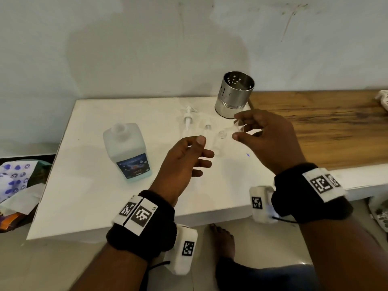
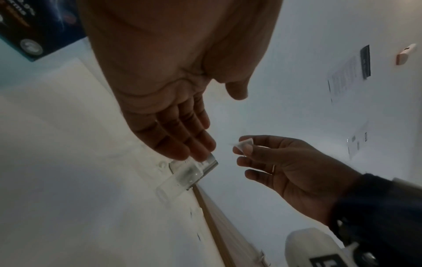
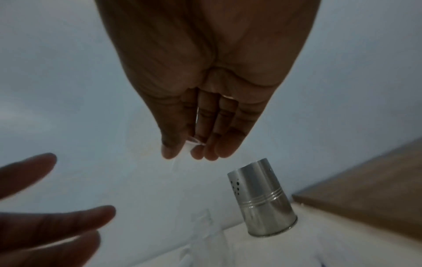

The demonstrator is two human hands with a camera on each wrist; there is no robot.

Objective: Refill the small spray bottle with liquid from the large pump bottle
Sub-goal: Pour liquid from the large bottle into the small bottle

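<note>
The large bottle, white with a blue label, stands open-necked on the white table; its label shows in the left wrist view. Its white pump head lies behind it. The small clear spray bottle stands uncapped, and its spray top rests beside it. My right hand pinches a small clear funnel-like piece above and right of the small bottle. My left hand hovers just left of that bottle, fingers relaxed and holding nothing.
A perforated steel holder stands at the table's back right corner, just behind my right hand. A wooden surface adjoins on the right. Patterned bags lie on the floor to the left. A bare foot is below the front edge.
</note>
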